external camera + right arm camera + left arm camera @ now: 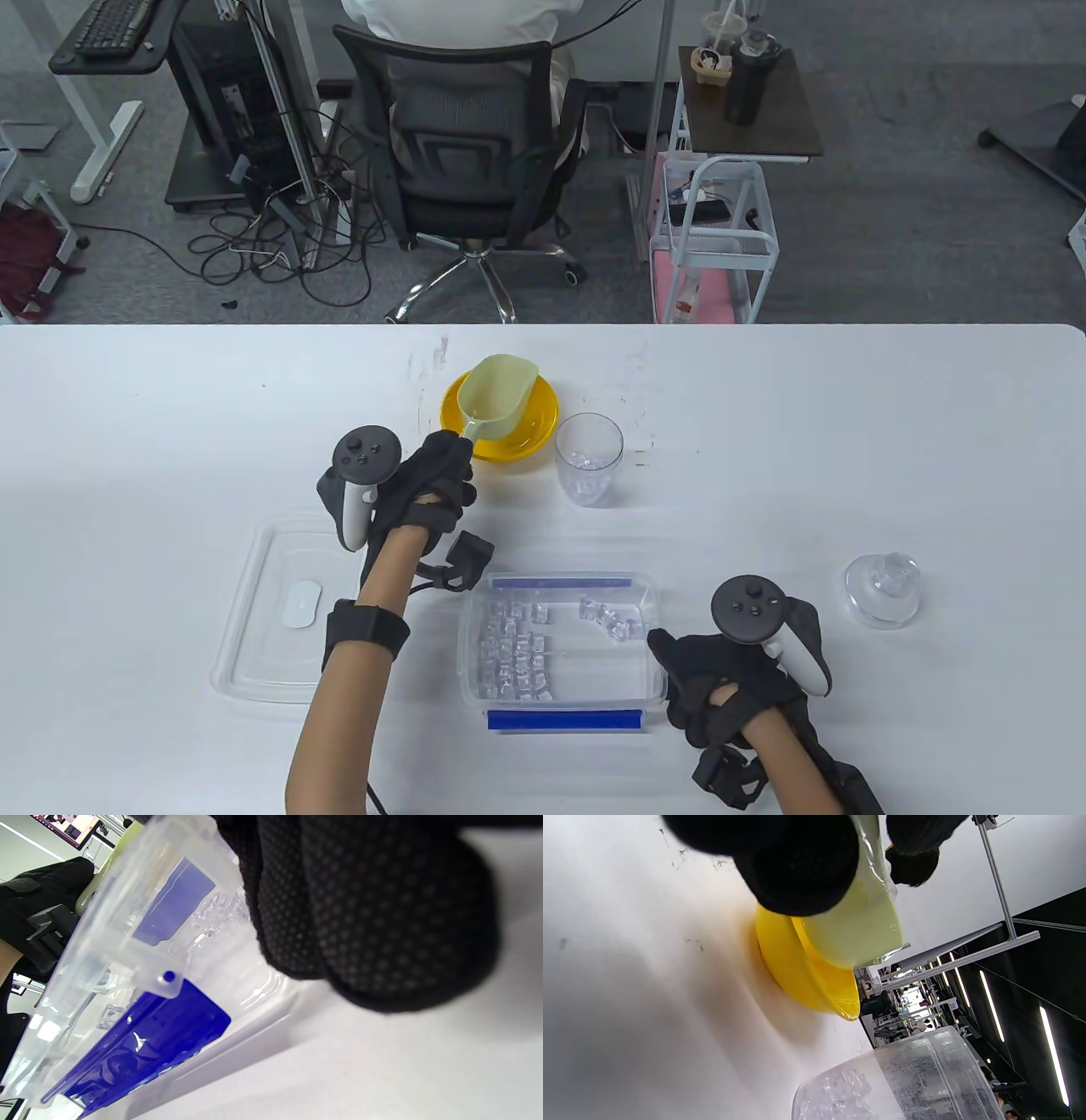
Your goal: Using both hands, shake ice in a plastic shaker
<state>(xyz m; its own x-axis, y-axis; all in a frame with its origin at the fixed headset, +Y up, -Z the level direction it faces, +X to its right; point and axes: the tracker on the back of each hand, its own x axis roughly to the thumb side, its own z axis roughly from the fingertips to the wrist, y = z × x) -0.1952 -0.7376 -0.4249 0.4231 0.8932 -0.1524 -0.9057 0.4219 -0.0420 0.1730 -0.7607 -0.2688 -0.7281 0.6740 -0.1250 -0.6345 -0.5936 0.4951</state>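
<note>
One hand (428, 488) grips scoop (496, 395), other (721, 679) touching container (560, 649)

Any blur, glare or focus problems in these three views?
Table view: sharp, evenly lit, soft shadows. Left wrist view: glove fingers out of focus, table surface smeared, ceiling lights glaring; bowl and scoop readable. Right wrist view: fingers fill the frame, box slightly soft.

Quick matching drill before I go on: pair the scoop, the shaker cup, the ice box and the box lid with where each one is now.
1 scoop
2 cup
3 ice box
4 box lid

A flat on the table under the left forearm
B over the yellow bowl, handle in the left hand
C right of the bowl, ice inside
D against the right hand

1-B, 2-C, 3-D, 4-A
</note>
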